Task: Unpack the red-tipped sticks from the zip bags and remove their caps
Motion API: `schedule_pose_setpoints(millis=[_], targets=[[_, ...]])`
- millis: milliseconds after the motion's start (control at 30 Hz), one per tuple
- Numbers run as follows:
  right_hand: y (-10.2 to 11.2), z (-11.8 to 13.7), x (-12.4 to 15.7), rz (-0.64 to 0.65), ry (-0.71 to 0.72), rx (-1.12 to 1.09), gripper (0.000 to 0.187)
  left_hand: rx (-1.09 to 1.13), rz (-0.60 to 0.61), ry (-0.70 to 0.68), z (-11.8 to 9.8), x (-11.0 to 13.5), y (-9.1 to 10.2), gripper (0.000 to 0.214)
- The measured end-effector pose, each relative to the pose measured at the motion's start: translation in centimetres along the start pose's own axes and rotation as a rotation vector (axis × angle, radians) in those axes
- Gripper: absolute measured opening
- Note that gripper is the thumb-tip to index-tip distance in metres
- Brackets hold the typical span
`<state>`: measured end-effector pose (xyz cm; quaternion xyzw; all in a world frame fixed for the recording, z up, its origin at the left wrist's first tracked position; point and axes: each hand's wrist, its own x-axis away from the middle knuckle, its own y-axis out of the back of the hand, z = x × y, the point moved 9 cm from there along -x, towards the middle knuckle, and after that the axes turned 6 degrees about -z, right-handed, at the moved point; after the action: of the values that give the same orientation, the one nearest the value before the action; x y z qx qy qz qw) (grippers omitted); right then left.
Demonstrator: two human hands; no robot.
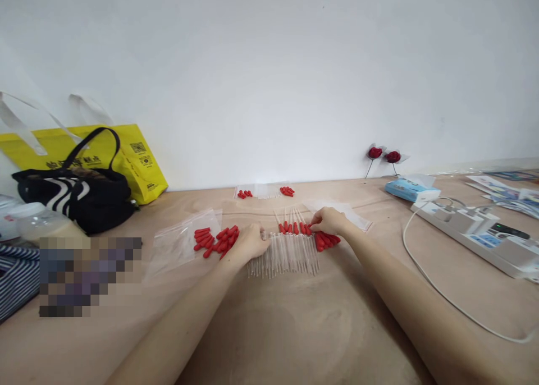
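A row of thin clear tubes (292,255), which look like glass dropper pipettes, lies side by side on the table in front of me. Just beyond their top ends, several red rubber bulbs (288,228) with thin clear stems pointing at the wall lie in a line. My right hand (328,221) is closed with fingertips on a red bulb at this line's right end. At the left end of the tubes, my left hand (254,240) has its fingers pinched together; what they hold is too small to make out. Loose red bulbs (204,238) lie left of it, others (326,241) beneath my right hand.
Clear plastic bags (172,240) lie around the bulbs, one (263,191) by the wall. At left stand a yellow bag (147,169), a black bag (95,194) and a jar (48,225). A tissue pack (410,188), power strip (497,261) and white cable (429,284) lie right.
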<state>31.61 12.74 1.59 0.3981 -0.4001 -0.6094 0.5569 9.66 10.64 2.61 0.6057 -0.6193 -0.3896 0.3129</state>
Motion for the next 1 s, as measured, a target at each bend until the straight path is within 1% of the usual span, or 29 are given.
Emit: schedule_pose_setpoints(millis=[167,267,333,400,467,567,633,700,767,833,933,1000], targets=[[0.6,-0.4,0.0,-0.044,-0.058,0.009,0.018,-0.015,-0.031,-0.048,-0.5,0.0,0.8,0.015],[0.7,-0.3,-0.4,-0.081,-0.112,0.014,0.02,-0.025,-0.056,-0.102,-1.7,0.6,1.4,0.023],[0.4,-0.2,-1.0,-0.092,-0.156,0.024,0.021,-0.022,-0.077,-0.156,-2.6,1.7,1.3,0.028],[-0.1,0.1,-1.7,-0.086,-0.201,0.039,0.022,-0.01,-0.108,-0.253,-3.4,3.5,0.7,0.027],[-0.7,0.4,-2.5,-0.066,-0.23,0.051,0.023,0.01,-0.166,-0.455,-4.2,6.0,0.1,0.023],[-1.5,0.9,-3.3,-0.024,-0.238,0.058,0.021,0.046,-0.225,-0.662,-3.5,9.3,-0.3,0.018],[-1.9,1.3,-3.6,0.002,-0.232,0.053,0.016,0.027,-0.274,-0.726,-2.6,10.4,0.3,0.016],[-1.9,1.6,-3.6,0.011,-0.223,0.042,0.013,-0.002,-0.329,-0.752,-2.0,10.8,1.3,0.016],[-1.3,2.0,-3.5,-0.008,-0.207,0.025,0.015,-0.017,-0.376,-0.757,-1.8,10.8,2.2,0.015],[-0.3,2.6,-3.0,-0.045,-0.167,-0.003,0.019,-0.009,-0.403,-0.763,-1.9,10.7,2.7,0.014],[1.4,4.2,-1.0,-0.117,-0.043,-0.063,0.026,-0.003,-0.457,-0.781,-2.3,10.7,3.1,0.014],[2.2,5.2,1.3,-0.182,0.065,-0.1,0.027,-0.036,-0.507,-0.782,-2.6,10.8,3.4,0.016]])
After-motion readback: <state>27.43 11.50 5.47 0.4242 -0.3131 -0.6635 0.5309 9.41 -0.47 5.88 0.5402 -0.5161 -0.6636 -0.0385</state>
